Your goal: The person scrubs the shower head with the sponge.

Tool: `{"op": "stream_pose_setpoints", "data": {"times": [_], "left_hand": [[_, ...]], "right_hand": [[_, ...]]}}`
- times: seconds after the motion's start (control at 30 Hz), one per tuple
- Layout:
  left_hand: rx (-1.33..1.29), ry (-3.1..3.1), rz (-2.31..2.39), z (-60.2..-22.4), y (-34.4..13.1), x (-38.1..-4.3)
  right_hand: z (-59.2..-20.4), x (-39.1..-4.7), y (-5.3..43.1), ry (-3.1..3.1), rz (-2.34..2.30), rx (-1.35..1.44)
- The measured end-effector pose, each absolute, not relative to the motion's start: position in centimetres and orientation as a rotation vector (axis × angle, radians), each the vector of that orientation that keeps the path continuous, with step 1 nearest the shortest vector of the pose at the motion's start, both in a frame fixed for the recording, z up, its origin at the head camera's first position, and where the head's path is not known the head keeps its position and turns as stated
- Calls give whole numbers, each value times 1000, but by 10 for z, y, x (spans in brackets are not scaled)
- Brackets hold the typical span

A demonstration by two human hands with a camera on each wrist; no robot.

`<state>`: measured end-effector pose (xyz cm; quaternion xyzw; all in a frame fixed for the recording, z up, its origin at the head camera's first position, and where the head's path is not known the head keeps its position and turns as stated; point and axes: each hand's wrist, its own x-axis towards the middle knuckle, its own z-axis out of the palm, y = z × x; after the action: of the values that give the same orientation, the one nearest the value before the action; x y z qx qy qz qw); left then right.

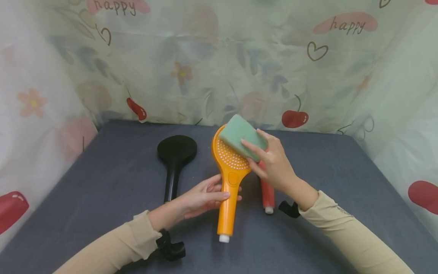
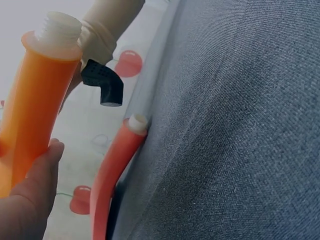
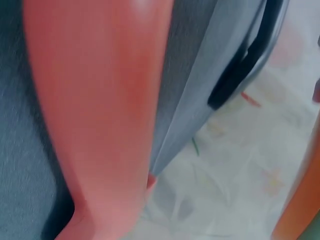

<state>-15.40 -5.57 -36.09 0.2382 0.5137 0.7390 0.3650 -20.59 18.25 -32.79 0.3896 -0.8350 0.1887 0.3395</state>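
Note:
My left hand [image 1: 205, 196] grips an orange shower head [image 1: 226, 213] by its handle, thumb across the front and fingers behind. The shower head is raised over the table, its face of white nozzles turned up and its white threaded end [image 2: 59, 30] pointing toward me. In my right hand [image 1: 275, 163] is a light green sponge [image 1: 241, 135], held against the upper right of the nozzle face and covering part of it. Beneath that hand lies a red shower head [image 1: 268, 196], its head mostly hidden; its handle [image 3: 100, 100] looms large in the right wrist view.
A black shower head [image 1: 176, 150] lies face down on the dark grey cloth-covered table [image 1: 102, 182], left of the orange one. Patterned curtains [image 1: 212, 76] stand behind and at both sides. Black camera mounts [image 1: 171, 247] sit at the wrists.

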Motion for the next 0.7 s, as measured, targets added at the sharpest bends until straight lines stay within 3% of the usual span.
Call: {"op": "stream_pose_setpoints", "data": {"times": [0.2, 0.53, 0.7], "left_hand": [[630, 1321, 1882, -360, -55, -154], [651, 1333, 1864, -361, -53, -154], [654, 1329, 1870, -361, -54, -155]], "right_hand": [[-324, -208, 185, -2197, 531, 893], [-329, -195, 164, -2051, 473, 1166], [-328, -199, 167, -2063, 461, 1158]]}}
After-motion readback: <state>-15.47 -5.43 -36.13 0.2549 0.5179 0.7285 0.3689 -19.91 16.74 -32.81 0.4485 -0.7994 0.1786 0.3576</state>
